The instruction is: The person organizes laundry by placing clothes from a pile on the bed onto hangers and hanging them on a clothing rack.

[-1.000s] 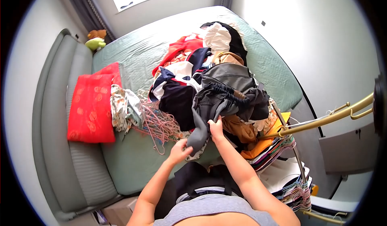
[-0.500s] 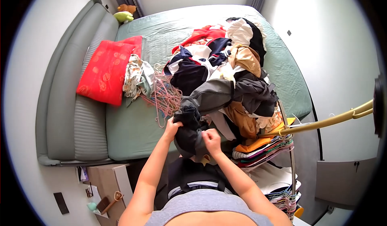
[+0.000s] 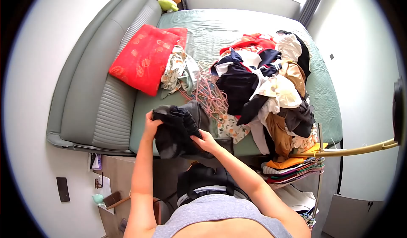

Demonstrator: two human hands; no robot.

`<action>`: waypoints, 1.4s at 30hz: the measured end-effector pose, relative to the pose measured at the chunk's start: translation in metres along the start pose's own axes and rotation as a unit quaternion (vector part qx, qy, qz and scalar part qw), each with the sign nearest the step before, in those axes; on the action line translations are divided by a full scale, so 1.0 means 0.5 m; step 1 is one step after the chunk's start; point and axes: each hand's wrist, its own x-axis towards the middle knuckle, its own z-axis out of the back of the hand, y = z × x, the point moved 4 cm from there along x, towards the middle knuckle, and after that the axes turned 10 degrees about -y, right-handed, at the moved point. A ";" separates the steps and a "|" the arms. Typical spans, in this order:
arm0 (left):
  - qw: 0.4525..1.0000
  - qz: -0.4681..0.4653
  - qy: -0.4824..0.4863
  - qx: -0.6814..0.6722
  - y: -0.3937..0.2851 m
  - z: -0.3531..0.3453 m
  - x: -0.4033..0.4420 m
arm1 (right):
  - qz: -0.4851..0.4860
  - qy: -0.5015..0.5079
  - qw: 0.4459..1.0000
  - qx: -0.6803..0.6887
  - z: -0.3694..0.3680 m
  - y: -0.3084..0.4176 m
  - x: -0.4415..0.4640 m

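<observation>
A pair of dark grey trousers [image 3: 176, 132] hangs between my two hands over the near edge of the bed, its gathered black waistband uppermost. My left hand [image 3: 151, 124] grips one end of the waistband, fingers closed. At the other end, my right hand [image 3: 205, 142] pinches the band between thumb and fingers. Behind the trousers, a tangle of pink hangers [image 3: 210, 94] lies on the bed. To the right of it is a heap of mixed clothes [image 3: 237, 85], with navy, white, tan and grey pieces.
Red pillows [image 3: 144, 57] and a patterned cloth [image 3: 174, 70] lie by the grey headboard [image 3: 95, 72]. At right, a metal rack with a yellow pole [image 3: 356, 151] holds hung clothes [image 3: 292, 170]. A wooden cabinet [image 3: 116, 170] stands at lower left, small items on top.
Both hands have moved left with the trousers, pulling them off the clothes heap. The hands are farther apart and the waistband is spread between them. The view has turned to the left.
</observation>
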 end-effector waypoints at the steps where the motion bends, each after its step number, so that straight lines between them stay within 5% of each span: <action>1: 0.999 -0.026 -0.002 0.019 -0.015 0.033 0.027 | 0.138 -0.037 0.989 -0.046 -0.031 0.033 0.020; 4: 0.990 -0.067 -0.035 0.119 -0.057 0.106 0.094 | 0.094 -0.206 0.944 -0.239 -0.077 0.089 0.084; 7: 0.925 -0.059 -0.004 0.375 0.044 0.172 0.158 | 0.116 -0.246 0.902 -0.335 -0.100 0.094 0.140; 9: 0.910 -0.018 0.053 0.411 0.118 0.166 0.155 | 0.193 -0.263 0.879 -0.347 -0.116 0.064 0.155; 11: 0.880 -0.075 0.212 0.418 0.156 0.118 0.127 | 0.115 -0.212 0.899 -0.366 -0.134 0.036 0.153; 13: 0.854 -0.009 0.275 0.442 0.190 0.076 0.096 | 0.054 -0.195 0.920 -0.336 -0.154 0.023 0.140; 15: 0.884 0.031 0.230 0.406 0.238 0.059 0.087 | 0.137 -0.217 0.922 -0.289 -0.165 0.027 0.135; 21: 0.791 -0.235 -0.034 0.564 0.232 0.116 0.148 | -0.014 -0.306 0.913 -0.268 -0.047 -0.055 0.144; 24: 0.776 -0.055 0.044 0.627 0.219 0.119 0.149 | -0.046 -0.330 0.899 -0.284 0.002 -0.179 0.174; 25: 0.789 0.060 0.069 0.608 0.242 0.124 0.140 | -0.087 -0.290 0.927 -0.220 0.013 -0.291 0.196; 27: 0.826 0.089 0.072 0.553 0.310 0.157 0.134 | -0.303 -0.179 0.935 0.036 -0.017 -0.262 0.231; 29: 0.894 0.155 0.009 0.420 0.412 0.213 0.130 | -0.306 -0.129 0.940 0.078 -0.007 -0.352 0.271; 31: 0.918 0.318 0.002 0.236 0.363 0.188 0.125 | -0.329 -0.145 0.931 0.066 -0.001 -0.387 0.313; 33: 0.933 0.355 -0.063 0.021 0.374 0.150 0.125 | -0.317 -0.145 0.933 0.089 -0.001 -0.388 0.387; 35: 0.925 0.353 -0.131 -0.054 0.366 0.127 0.138 | -0.269 -0.182 0.925 0.197 0.002 -0.474 0.437; 36: 0.918 0.345 -0.185 -0.062 0.382 0.138 0.145 | -0.328 -0.242 0.862 0.302 0.011 -0.452 0.451; 38: 0.912 0.308 -0.266 -0.052 0.392 0.155 0.160 | -0.247 -0.427 0.861 0.123 0.065 -0.554 0.475; 39: 0.915 0.295 -0.276 -0.023 0.387 0.161 0.170 | -0.237 -0.529 0.815 -0.009 0.089 -0.555 0.469; 40: 0.915 0.288 -0.281 0.015 0.383 0.165 0.174 | -0.338 -0.548 0.756 -0.121 0.122 -0.563 0.458; 41: 0.915 0.282 -0.284 0.053 0.377 0.169 0.176 | -0.331 -0.599 0.684 -0.254 0.134 -0.556 0.457; 42: 0.918 0.275 -0.278 0.069 0.372 0.168 0.178 | -0.329 -0.584 0.710 -0.215 0.154 -0.591 0.462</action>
